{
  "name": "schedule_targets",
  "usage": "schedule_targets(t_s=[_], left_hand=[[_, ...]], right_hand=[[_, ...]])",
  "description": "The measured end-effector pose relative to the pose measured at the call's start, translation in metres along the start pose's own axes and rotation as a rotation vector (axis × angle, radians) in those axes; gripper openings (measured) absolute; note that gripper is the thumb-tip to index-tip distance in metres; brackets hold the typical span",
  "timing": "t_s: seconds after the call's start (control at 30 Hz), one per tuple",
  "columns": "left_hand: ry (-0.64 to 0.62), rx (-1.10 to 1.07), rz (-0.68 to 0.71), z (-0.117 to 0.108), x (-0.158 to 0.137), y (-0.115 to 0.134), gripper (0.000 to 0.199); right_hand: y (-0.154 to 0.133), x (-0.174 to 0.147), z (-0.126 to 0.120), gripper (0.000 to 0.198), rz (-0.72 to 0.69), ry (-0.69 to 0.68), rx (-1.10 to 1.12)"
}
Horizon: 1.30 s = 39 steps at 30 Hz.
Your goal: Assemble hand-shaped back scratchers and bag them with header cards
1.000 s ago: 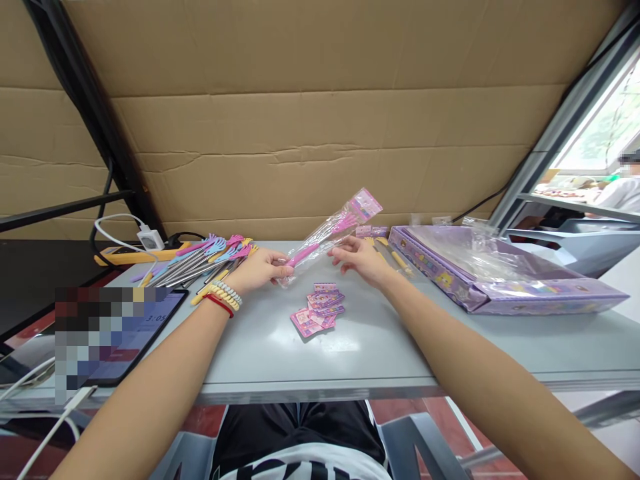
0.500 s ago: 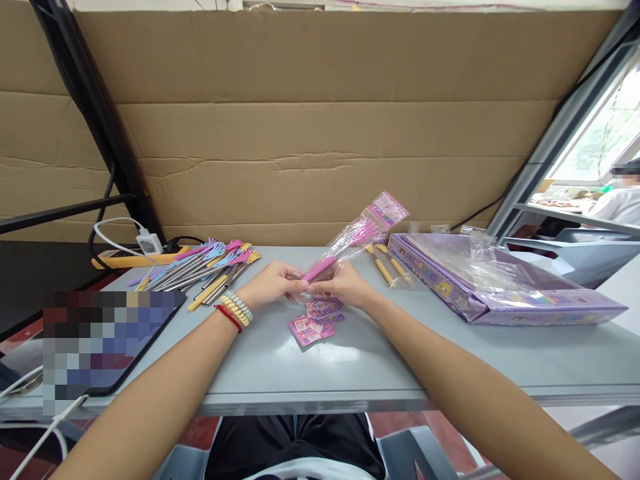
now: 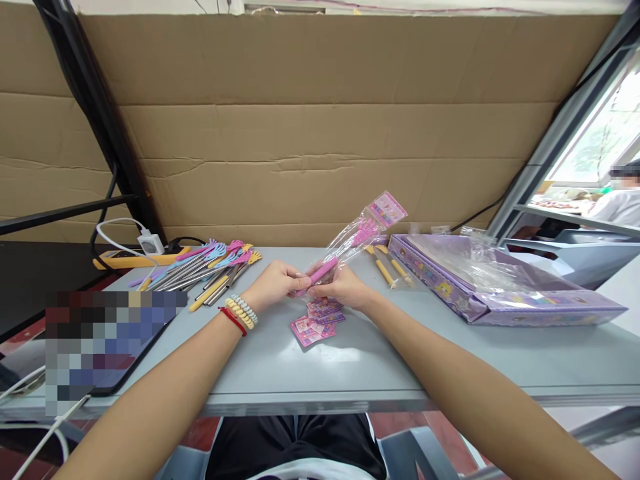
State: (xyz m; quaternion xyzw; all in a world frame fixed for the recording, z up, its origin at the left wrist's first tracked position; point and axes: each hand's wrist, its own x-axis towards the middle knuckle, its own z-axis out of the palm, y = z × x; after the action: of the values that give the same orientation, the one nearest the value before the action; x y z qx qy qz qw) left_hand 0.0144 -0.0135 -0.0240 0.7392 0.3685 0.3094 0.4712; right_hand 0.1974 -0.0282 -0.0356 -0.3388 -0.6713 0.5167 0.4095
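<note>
A pink back scratcher (image 3: 324, 269) lies slanted inside a clear plastic bag (image 3: 345, 241) with a pink printed header card (image 3: 387, 209) at its upper right end. My left hand (image 3: 277, 285) is closed, its thumb and fingers pinching the lower end of the bagged handle. Around the bag beside the handle, my right hand (image 3: 345, 287) is closed too; its far fingers are partly hidden. Below both hands, several small pink printed cards (image 3: 313, 331) lie overlapping on the grey table (image 3: 370, 367).
To the left lies a pile of loose back scratchers (image 3: 200, 267), with a tablet-like device (image 3: 130, 360) in front. Bagged yellow ones (image 3: 384, 270) rest right of my hands, beside a purple box (image 3: 550, 315) holding clear bags. A cardboard panel (image 3: 320, 133) closes off the back.
The pink handle sits slightly lower and further left between my fingers, and the bag's header has tilted a little. Both hands stay in nearly the same place.
</note>
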Motion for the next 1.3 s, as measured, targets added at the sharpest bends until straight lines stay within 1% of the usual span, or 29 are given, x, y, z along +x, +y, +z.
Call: schedule_targets(t_s=[0.13, 0.2, 0.27, 0.33, 0.4, 0.47, 0.53, 0.57, 0.63, 0.7, 0.73, 0.87, 0.93, 1.07, 1.17, 1.3], left_hand=[[-0.053, 0.026, 0.022, -0.001, -0.003, 0.006, 0.035], [-0.082, 0.015, 0.016, -0.001, -0.005, 0.011, 0.032], [-0.079, -0.005, 0.005, -0.001, -0.006, 0.013, 0.031], [-0.03, -0.045, -0.008, 0.0, -0.005, 0.013, 0.031], [0.043, -0.107, -0.012, 0.001, -0.003, 0.01, 0.032], [0.101, -0.174, -0.005, 0.003, -0.001, 0.007, 0.034], [0.134, -0.221, 0.003, 0.005, 0.001, 0.004, 0.036], [0.148, -0.23, 0.006, 0.006, 0.001, 0.003, 0.037], [0.165, -0.218, 0.008, 0.007, 0.001, 0.003, 0.038], [0.166, -0.18, 0.013, 0.007, 0.0, 0.004, 0.038], [0.162, -0.161, 0.02, 0.007, 0.0, 0.005, 0.038], [0.125, -0.127, 0.055, 0.008, -0.001, 0.005, 0.036], [0.099, -0.117, 0.068, 0.007, 0.0, 0.004, 0.036], [0.046, -0.042, 0.045, 0.006, -0.001, 0.005, 0.036], [-0.025, 0.013, 0.015, 0.005, -0.003, 0.007, 0.036], [-0.111, 0.038, -0.016, 0.007, -0.006, 0.011, 0.031]], right_hand=[[-0.002, 0.0, -0.002, 0.035, 0.022, -0.001, 0.017], [-0.004, -0.001, -0.003, 0.044, 0.036, 0.036, 0.037], [-0.005, -0.001, -0.003, 0.054, 0.048, 0.091, 0.055], [-0.005, -0.001, -0.002, 0.06, 0.043, 0.155, 0.047], [-0.004, 0.0, 0.0, 0.062, 0.006, 0.25, 0.013], [-0.003, 0.0, 0.002, 0.06, -0.068, 0.348, -0.038], [-0.004, -0.001, 0.004, 0.05, -0.18, 0.381, -0.12], [-0.004, -0.002, 0.004, 0.042, -0.235, 0.36, -0.188], [-0.006, -0.004, 0.005, 0.022, -0.302, 0.269, -0.343], [-0.008, -0.005, 0.005, 0.008, -0.29, 0.171, -0.431], [-0.008, -0.006, 0.005, 0.005, -0.266, 0.139, -0.424], [-0.009, -0.006, 0.003, 0.004, -0.183, 0.094, -0.254], [-0.01, -0.006, 0.001, 0.004, -0.158, 0.087, -0.228], [-0.008, -0.005, -0.003, 0.008, -0.084, 0.101, -0.244], [-0.008, -0.005, -0.005, 0.012, -0.033, 0.123, -0.285], [-0.011, -0.006, -0.005, 0.013, -0.061, 0.159, -0.402]])
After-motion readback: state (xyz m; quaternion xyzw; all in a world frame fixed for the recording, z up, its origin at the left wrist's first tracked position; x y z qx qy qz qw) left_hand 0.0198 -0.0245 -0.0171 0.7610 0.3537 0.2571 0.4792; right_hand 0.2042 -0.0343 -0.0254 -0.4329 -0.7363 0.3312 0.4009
